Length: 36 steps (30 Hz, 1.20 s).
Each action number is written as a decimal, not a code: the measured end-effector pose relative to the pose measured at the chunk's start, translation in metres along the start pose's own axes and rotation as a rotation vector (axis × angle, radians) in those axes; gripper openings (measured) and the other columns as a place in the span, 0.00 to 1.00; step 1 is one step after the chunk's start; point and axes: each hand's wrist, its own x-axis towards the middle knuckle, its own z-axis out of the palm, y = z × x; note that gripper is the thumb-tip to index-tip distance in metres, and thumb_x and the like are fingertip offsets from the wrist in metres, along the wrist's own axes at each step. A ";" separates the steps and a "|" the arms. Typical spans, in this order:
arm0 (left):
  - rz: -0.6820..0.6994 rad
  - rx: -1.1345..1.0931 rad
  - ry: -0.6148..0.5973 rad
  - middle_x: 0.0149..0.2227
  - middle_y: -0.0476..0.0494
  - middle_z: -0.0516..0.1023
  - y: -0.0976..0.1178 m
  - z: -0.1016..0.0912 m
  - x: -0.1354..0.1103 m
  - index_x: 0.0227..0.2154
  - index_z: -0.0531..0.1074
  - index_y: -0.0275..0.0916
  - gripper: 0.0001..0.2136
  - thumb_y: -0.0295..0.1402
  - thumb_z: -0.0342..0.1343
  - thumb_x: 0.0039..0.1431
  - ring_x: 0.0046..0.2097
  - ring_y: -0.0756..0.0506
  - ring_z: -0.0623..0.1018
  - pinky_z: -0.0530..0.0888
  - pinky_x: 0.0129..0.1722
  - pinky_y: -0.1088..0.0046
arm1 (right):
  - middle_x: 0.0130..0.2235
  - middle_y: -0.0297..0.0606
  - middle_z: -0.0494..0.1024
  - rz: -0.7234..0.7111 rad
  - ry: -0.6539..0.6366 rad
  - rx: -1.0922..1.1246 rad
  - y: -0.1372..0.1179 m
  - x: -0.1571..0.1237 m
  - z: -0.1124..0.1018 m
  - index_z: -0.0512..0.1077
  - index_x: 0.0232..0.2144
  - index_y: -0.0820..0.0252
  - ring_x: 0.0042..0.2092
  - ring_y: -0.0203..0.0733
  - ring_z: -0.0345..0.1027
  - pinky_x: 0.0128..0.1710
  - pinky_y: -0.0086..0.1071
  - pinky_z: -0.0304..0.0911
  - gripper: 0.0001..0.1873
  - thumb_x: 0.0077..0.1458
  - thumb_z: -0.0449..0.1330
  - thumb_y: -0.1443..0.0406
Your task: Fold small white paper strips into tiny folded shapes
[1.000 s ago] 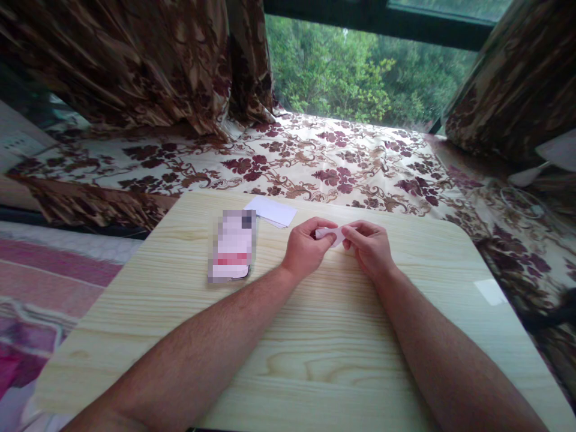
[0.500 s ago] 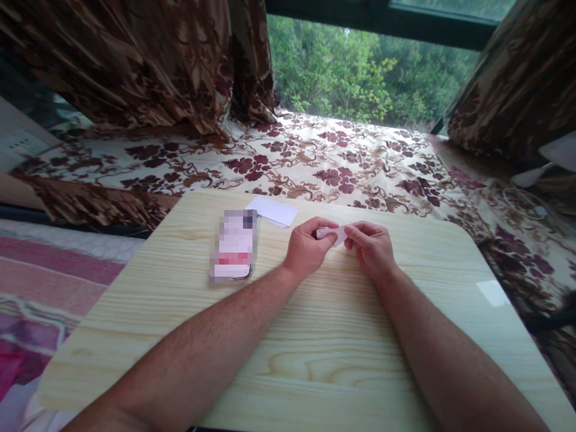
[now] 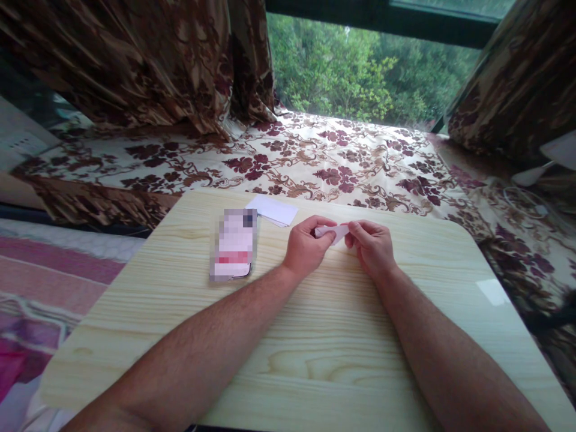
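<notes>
Head view: we see the left hand (image 3: 308, 243) and right hand (image 3: 374, 245) both pinching a small white paper piece (image 3: 340, 233) between them, over the pale wood-grain table (image 3: 324, 342); leftward lie flat white paper sheets (image 3: 273, 210) and a pixelated, rectangular pale-pink phone (image 3: 234, 240).

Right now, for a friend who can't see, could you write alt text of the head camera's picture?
A person's left hand and right hand hold white paper over a table. To the left lie a pixelated phone and white sheets; a window shows trees beyond.
</notes>
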 end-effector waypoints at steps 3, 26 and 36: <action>0.007 0.009 -0.009 0.25 0.51 0.74 0.000 0.000 0.000 0.34 0.79 0.37 0.09 0.30 0.61 0.49 0.26 0.52 0.69 0.64 0.25 0.78 | 0.19 0.34 0.72 -0.001 0.013 -0.014 0.001 0.000 0.000 0.76 0.24 0.61 0.21 0.32 0.59 0.23 0.29 0.52 0.15 0.55 0.64 0.56; 0.040 0.046 -0.040 0.27 0.51 0.75 -0.002 0.001 -0.002 0.34 0.79 0.38 0.09 0.31 0.60 0.49 0.27 0.52 0.69 0.65 0.26 0.77 | 0.18 0.30 0.70 0.009 -0.004 -0.112 -0.002 -0.001 0.001 0.74 0.24 0.61 0.21 0.32 0.59 0.23 0.28 0.53 0.13 0.51 0.67 0.57; -0.006 -0.003 0.002 0.26 0.49 0.74 0.000 -0.001 0.000 0.34 0.77 0.36 0.12 0.40 0.61 0.53 0.27 0.52 0.70 0.66 0.26 0.77 | 0.18 0.29 0.70 0.004 0.081 -0.014 0.001 0.001 0.002 0.74 0.24 0.60 0.20 0.31 0.59 0.21 0.28 0.51 0.11 0.49 0.68 0.59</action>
